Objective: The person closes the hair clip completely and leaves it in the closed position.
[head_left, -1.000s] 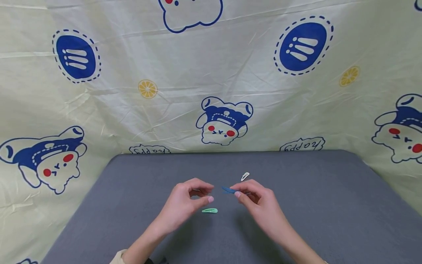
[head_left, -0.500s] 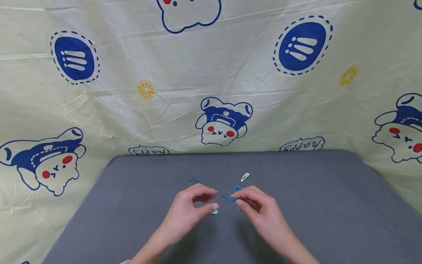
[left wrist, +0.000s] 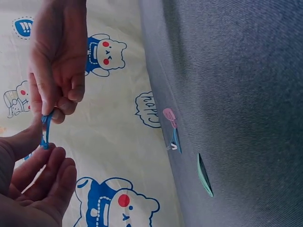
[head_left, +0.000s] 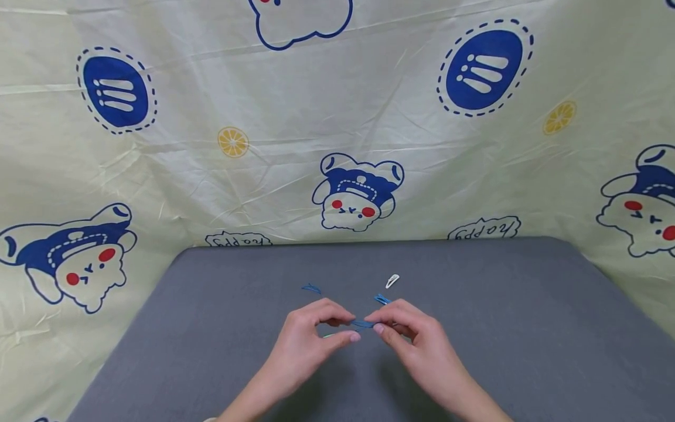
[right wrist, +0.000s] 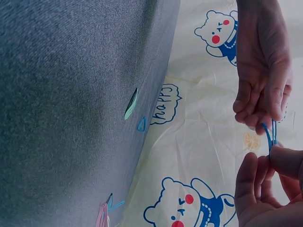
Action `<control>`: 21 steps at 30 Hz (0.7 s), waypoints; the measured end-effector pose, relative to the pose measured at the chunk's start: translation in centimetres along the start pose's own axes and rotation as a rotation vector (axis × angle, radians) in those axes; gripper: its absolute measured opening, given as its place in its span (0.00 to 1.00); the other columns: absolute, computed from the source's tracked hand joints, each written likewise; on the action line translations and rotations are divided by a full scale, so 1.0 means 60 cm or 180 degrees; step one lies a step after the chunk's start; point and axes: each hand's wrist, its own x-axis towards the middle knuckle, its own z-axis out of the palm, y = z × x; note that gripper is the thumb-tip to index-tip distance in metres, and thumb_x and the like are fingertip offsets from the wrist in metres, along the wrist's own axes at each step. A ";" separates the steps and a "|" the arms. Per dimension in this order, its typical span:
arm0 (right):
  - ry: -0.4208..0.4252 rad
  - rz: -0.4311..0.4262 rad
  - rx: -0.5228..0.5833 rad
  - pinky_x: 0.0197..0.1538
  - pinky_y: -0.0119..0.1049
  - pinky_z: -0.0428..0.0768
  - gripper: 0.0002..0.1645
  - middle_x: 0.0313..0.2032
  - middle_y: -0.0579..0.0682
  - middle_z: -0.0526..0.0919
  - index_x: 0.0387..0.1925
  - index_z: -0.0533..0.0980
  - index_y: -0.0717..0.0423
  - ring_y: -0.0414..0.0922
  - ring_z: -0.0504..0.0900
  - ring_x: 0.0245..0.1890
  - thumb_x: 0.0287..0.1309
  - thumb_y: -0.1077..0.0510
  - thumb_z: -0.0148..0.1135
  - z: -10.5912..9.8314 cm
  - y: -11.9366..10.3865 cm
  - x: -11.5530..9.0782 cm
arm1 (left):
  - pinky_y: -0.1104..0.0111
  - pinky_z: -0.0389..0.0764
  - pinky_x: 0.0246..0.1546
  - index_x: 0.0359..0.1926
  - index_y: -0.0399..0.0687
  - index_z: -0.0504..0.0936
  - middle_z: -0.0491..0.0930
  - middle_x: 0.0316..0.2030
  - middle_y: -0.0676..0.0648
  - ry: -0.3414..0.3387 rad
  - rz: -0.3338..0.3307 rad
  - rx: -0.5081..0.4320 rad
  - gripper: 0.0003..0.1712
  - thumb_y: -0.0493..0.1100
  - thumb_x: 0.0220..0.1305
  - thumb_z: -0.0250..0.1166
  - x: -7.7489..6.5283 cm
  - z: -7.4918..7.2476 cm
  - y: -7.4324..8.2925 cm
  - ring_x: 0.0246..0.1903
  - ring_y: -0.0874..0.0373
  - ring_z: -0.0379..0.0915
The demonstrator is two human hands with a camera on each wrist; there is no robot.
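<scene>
My right hand (head_left: 416,331) pinches one end of a blue snap hair clip (head_left: 362,323) between thumb and fingers, above the table. In the right wrist view the clip's arms stand splayed apart at the far end. My left hand (head_left: 311,334) meets that end with its index fingertip, its thumb a little below the clip in the head view. Beneath the left hand lies a green hair clip (left wrist: 204,175), mostly hidden from the head view. Just beyond my right fingers is another blue clip (head_left: 382,299).
A pale clip (head_left: 392,281), pinkish in the wrist views, lies farther back on the grey table (head_left: 501,305). Another blue clip (head_left: 311,288) is beyond my left hand. Behind the table hangs a cream cloth (head_left: 285,193) with cartoon prints.
Both hands have come nearer the body, and the left has moved right until its fingertips reach the held clip. Two blue clips on the table have come into sight; the green one is now nearly covered.
</scene>
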 end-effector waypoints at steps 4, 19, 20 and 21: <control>-0.0075 -0.0020 0.0012 0.47 0.37 0.80 0.11 0.39 0.40 0.82 0.40 0.84 0.40 0.42 0.80 0.40 0.62 0.61 0.65 -0.002 0.001 0.001 | 0.66 0.78 0.41 0.35 0.59 0.86 0.81 0.33 0.62 -0.0005 0.0066 -0.0083 0.06 0.45 0.57 0.74 0.001 0.003 -0.003 0.36 0.61 0.77; -0.0005 -0.0178 0.0175 0.41 0.36 0.82 0.06 0.36 0.42 0.84 0.37 0.84 0.43 0.43 0.81 0.36 0.57 0.58 0.71 0.000 0.022 0.002 | 0.69 0.77 0.36 0.31 0.58 0.85 0.80 0.30 0.62 -0.0057 0.0462 -0.0014 0.08 0.37 0.58 0.72 0.002 0.007 -0.018 0.33 0.63 0.75; 0.0036 -0.0231 0.0185 0.41 0.36 0.81 0.06 0.35 0.42 0.84 0.36 0.84 0.44 0.43 0.80 0.36 0.56 0.58 0.71 0.003 0.025 0.001 | 0.70 0.76 0.35 0.31 0.57 0.85 0.80 0.30 0.63 -0.0002 0.0522 0.0058 0.08 0.37 0.58 0.72 0.002 0.009 -0.020 0.32 0.64 0.75; 0.0073 -0.0269 0.0185 0.40 0.35 0.81 0.06 0.35 0.42 0.83 0.35 0.84 0.44 0.43 0.80 0.35 0.56 0.58 0.71 0.005 0.027 0.001 | 0.70 0.76 0.34 0.31 0.56 0.85 0.80 0.29 0.63 0.0062 0.0584 0.0137 0.07 0.37 0.58 0.73 0.002 0.011 -0.021 0.31 0.65 0.74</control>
